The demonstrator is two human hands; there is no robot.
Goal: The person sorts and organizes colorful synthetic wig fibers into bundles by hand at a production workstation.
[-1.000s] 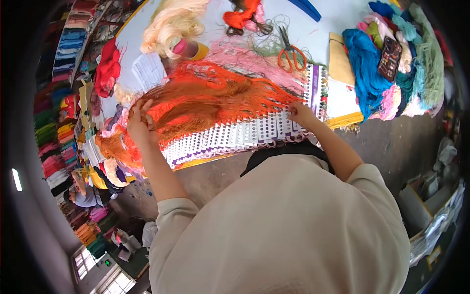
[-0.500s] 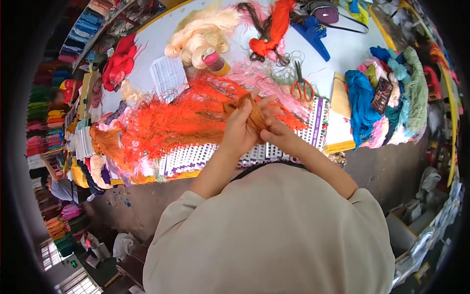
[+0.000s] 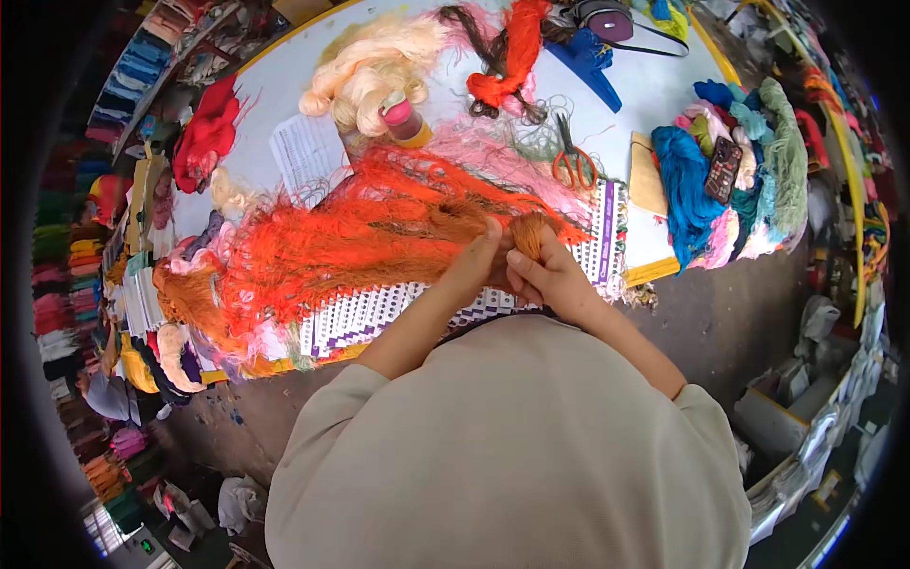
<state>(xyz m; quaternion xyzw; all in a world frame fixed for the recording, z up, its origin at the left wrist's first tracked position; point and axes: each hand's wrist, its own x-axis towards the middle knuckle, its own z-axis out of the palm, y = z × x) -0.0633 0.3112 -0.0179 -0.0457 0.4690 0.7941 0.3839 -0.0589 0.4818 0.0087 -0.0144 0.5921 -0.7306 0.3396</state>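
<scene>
A brown thread skein [image 3: 531, 233] bulges up out of my right hand [image 3: 553, 275], whose fingers are wrapped round it. My left hand [image 3: 474, 263] is closed right beside it, its thumb pointing up against more brown thread [image 3: 457, 220]; its other fingers are mostly hidden. Both hands are above the near side of a long spread of orange-red thread [image 3: 322, 237]. Under that spread lie white thread cards [image 3: 379, 305] with punched holes. Orange-handled scissors [image 3: 573, 166] rest beyond my right hand.
A cone of thread [image 3: 405, 120], cream skeins [image 3: 365, 81], a printed sheet [image 3: 305, 149] and red thread [image 3: 207, 133] lie farther back. At right are blue skeins [image 3: 687, 194] with a phone [image 3: 724, 169] on top. A blue plastic piece [image 3: 590, 66] is near the far edge.
My right hand has turned and closed round the brown skein, which now stands up as a rounded bundle. My left hand's spread fingers have closed. The whole view has shifted slightly.
</scene>
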